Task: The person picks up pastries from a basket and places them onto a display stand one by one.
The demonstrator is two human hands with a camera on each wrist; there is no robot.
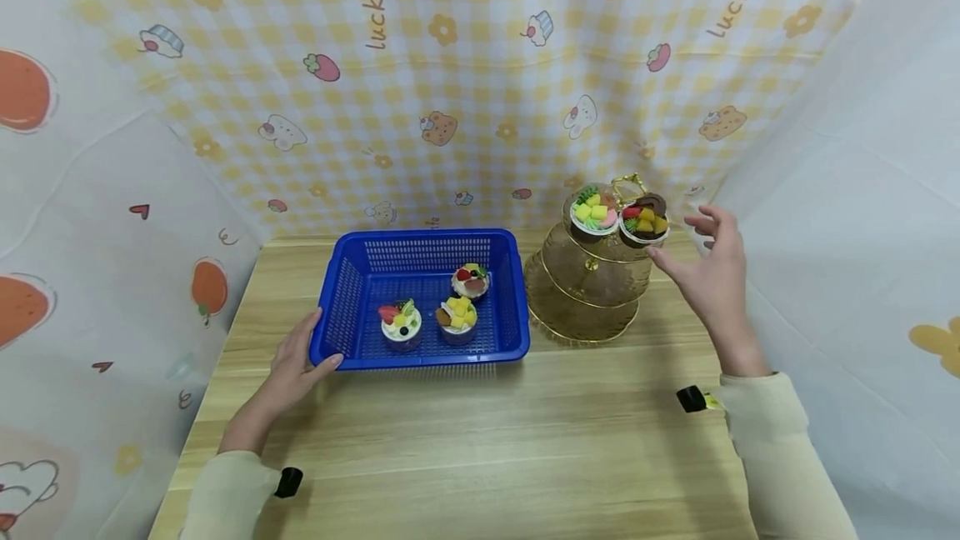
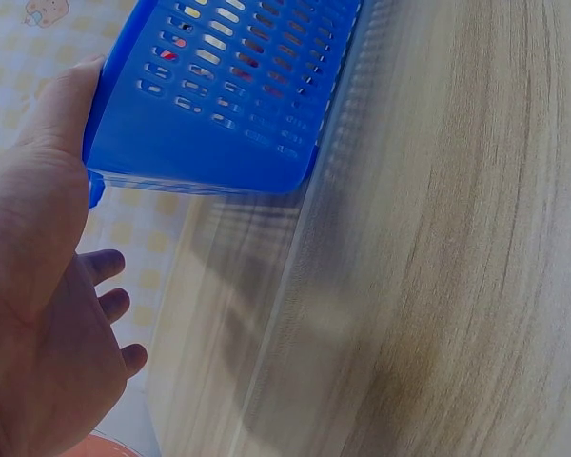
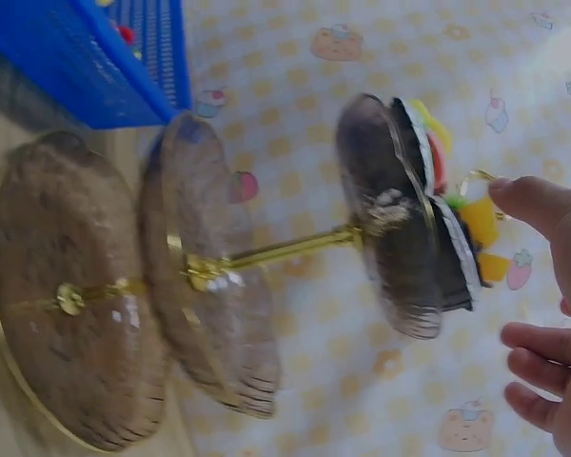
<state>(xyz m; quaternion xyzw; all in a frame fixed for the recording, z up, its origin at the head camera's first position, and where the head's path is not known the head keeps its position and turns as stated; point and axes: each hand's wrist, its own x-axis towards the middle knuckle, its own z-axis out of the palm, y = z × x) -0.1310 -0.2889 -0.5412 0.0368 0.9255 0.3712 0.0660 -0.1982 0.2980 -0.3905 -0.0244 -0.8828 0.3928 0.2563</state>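
Observation:
At the left front corner of a blue plastic basket [image 1: 429, 363], my left hand [image 1: 292, 361] grips the rim, its other fingers off the wall in the left wrist view. In the basket stand three fruit-topped cupcakes, one with a strawberry [image 1: 401, 325], one with yellow cubes [image 1: 457, 321], one behind them [image 1: 470, 281]. Beside the top plate of a tiered stand [image 1: 588, 283], my right hand [image 1: 716, 273] is spread and holds nothing. Its thumb is close to a chocolate-topped cupcake [image 1: 645, 222]; whether they touch I cannot tell. Left of that sits a green-and-yellow cupcake [image 1: 594, 213].
A wooden table [image 1: 525, 448] bears the basket and the stand, which are close together. A gold handle [image 1: 628, 184] rises from the stand's top. Behind hangs a yellow checked cloth [image 1: 480, 90], with pale cloths at both sides.

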